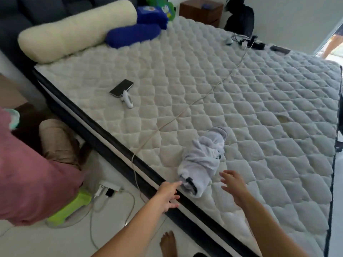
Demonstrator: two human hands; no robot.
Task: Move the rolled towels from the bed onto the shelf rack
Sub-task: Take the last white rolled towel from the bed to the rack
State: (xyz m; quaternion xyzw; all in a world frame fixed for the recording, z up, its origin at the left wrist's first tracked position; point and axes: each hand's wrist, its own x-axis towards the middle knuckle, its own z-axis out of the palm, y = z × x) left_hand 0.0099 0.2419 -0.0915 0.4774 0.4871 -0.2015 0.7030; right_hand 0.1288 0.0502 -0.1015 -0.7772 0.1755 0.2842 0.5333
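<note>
The bed [204, 86] was spread across most of the frame, a cream bolster [74, 28] laid at upper left. The rolled towels [202, 160] were bunched at lower centre — near the bed's edge. Both hands were held open and apart: the left hand [169, 194] just touching the roll's end, the right hand [234, 186] beside it. A phone [121, 88] was left at centre left.

rolled towel [202, 160] on bed [241, 101], hands beside

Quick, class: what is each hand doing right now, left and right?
Left hand: open, fingertips at the near end of the rolled towel, holding nothing.
Right hand: open, fingers spread beside the towel, holding nothing.
</note>
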